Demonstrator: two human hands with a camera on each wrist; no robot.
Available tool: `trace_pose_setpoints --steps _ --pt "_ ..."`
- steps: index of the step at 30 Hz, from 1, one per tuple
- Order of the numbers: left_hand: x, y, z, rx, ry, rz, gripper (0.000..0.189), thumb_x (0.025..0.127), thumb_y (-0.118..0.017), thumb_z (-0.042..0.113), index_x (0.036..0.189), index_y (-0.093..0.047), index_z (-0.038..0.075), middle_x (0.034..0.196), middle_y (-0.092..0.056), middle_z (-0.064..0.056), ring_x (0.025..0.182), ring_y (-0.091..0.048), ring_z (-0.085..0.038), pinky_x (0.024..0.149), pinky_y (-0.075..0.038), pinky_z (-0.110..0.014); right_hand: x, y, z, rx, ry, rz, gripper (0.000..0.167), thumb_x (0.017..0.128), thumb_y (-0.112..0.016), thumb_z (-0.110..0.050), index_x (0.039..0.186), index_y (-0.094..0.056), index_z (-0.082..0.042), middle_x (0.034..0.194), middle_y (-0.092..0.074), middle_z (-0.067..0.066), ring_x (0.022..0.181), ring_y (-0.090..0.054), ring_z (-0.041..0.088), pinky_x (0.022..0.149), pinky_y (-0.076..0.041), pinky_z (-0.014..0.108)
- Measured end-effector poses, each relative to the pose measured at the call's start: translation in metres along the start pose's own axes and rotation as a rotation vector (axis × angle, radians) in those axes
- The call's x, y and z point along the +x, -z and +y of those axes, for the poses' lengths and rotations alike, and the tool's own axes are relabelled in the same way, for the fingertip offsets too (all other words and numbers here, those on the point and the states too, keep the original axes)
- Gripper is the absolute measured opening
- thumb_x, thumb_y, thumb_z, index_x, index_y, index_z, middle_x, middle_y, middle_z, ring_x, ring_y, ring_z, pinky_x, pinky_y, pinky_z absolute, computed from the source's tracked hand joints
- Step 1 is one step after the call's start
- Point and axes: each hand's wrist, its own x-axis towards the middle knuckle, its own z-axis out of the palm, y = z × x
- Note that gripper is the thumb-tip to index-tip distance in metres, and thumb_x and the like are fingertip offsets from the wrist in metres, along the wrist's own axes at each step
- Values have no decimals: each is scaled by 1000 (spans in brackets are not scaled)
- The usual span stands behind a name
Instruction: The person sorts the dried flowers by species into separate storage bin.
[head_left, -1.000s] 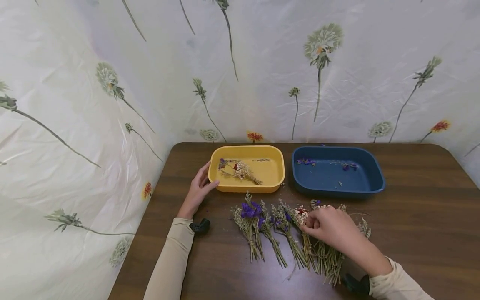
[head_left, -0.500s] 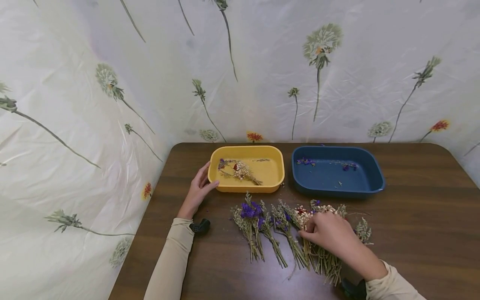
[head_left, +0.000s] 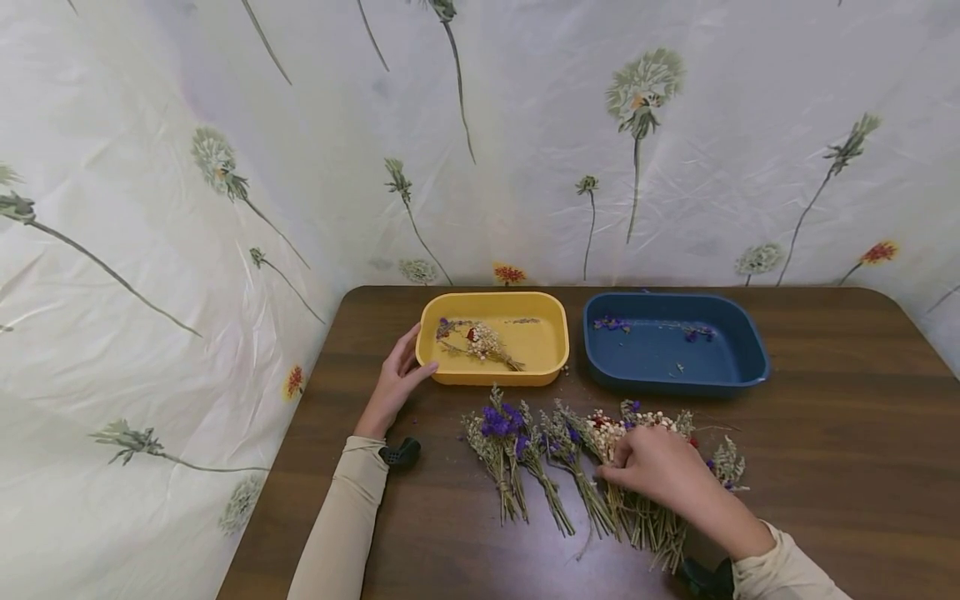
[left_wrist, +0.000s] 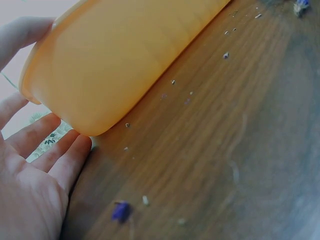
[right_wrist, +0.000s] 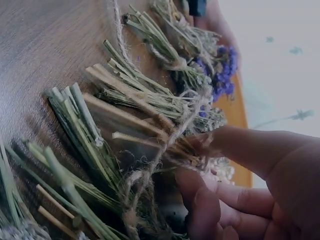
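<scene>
My left hand [head_left: 393, 383] holds the left end of a yellow tray [head_left: 495, 377], thumb at the front rim and fingers along the side wall. Inside that tray lies a small bunch of cream dried flowers [head_left: 486, 340] with a red bloom. Over the row of bunches, my right hand [head_left: 663, 471] pinches a dried flower bunch [head_left: 600, 433] with cream and red heads between thumb and forefinger. In the right wrist view the fingertips are at its twine [right_wrist: 172, 137], and the pale stems [right_wrist: 130, 117] point away from the palm. The hand covers part of the neighbouring bunches.
A blue tray [head_left: 675, 385] with loose purple petals stands right of the yellow one. Several twine-tied bunches lie in front, including a purple one [head_left: 502, 421] at the left and a grey-green sprig [head_left: 727, 462] at the right. Crumbs dot the wooden table [head_left: 862, 400].
The right hand has shifted slightly down and left over the cream and red bunch, uncovering more cream heads behind its knuckles. The left hand and both trays have stayed put.
</scene>
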Motion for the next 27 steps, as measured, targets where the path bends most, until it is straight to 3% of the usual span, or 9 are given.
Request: trace_pose_setpoints --steps 9,18,27 --pt "0 1 -2 -1 14 2 75 101 -67 11 164 -30 26 171 -28 -7 157 -30 -31 129 -23 -55 1 2 6 90 34 11 25 85 -83 -38 68 -70 -25 62 -63 -14 54 -52 4 55 -45 25" --pt "-1 1 -2 5 -3 -5 73 100 -70 19 162 -33 27 170 -31 -4 154 -36 -30 124 -32 -56 3 9 3 143 68 39 28 87 -81 -45 70 -67 -27 69 -66 -16 67 -60 -1 62 -49 23" --pt "1 0 -2 23 9 6 72 100 -69 15 162 -34 29 169 -31 -1 155 -34 -28 127 -27 -55 2 15 1 226 133 90 25 91 -79 -39 74 -66 -26 70 -63 -13 63 -57 0 61 -50 21"
